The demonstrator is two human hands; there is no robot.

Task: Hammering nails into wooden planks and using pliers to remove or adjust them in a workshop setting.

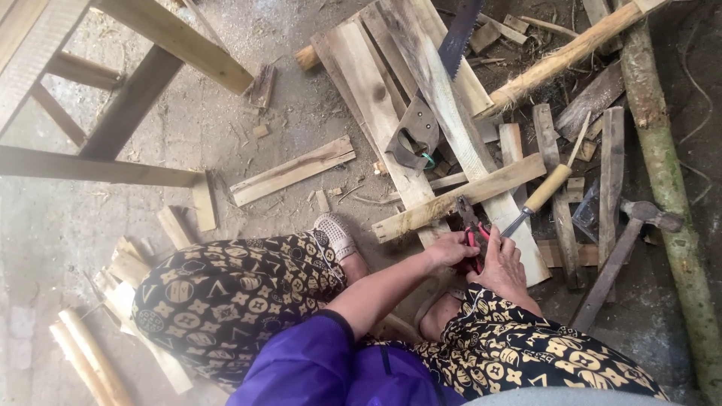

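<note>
Both hands meet over a pair of red-handled pliers (471,230). My left hand (450,249) reaches in from a purple sleeve and closes on the handles from the left. On the other side, my right hand (502,268) wraps them from the right. The dark jaws bite at the edge of a pale wooden slat (421,212) lying across longer boards (376,90). A tool with a light wooden handle (547,188) lies slanted beside my right fingers; whether they touch it I cannot tell. My patterned trouser legs and one white shoe (336,234) frame the spot.
A handsaw (429,113) rests on the boards above. A hammer (639,214) lies among offcuts at right, next to a greenish pole (669,188) and a pale round pole (564,54). A wooden frame (128,98) stands at left, with a loose slat (293,170) on the concrete.
</note>
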